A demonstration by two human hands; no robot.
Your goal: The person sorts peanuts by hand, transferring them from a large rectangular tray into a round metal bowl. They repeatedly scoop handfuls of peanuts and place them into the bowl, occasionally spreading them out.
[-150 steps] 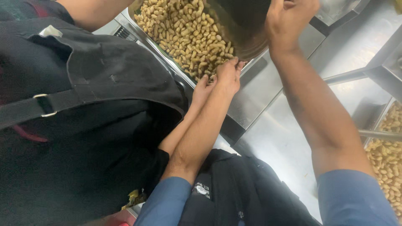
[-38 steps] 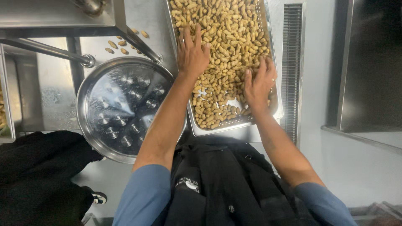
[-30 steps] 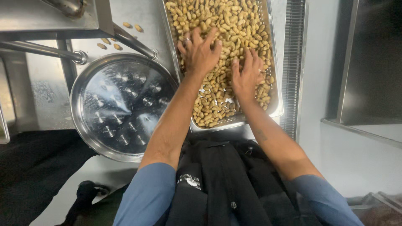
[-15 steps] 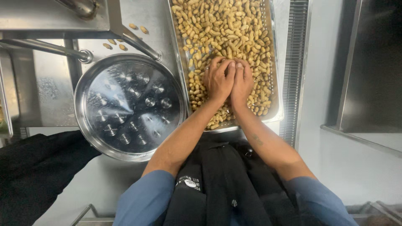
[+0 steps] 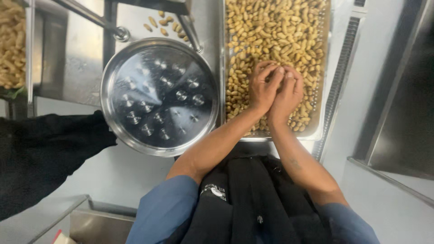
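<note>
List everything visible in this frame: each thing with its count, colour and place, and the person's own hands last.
Peanuts in shell: many, tan, filling the tray.
Steel tray: one, silver, upper centre-right.
Round steel bowl: one, shiny silver, empty, left of the tray.
Loose peanuts: a few, tan, on the counter above the bowl.
Second peanut container: one, tan contents, far left edge, partly cut off.
Steel counter: one, grey, under everything.
Black cloth: one, black, left; cannot tell what it is.
Apron: one, black, bottom centre.
Left hand: cupped over the peanuts, pressed against the other hand.
Right hand: cupped beside it, in the tray.
</note>
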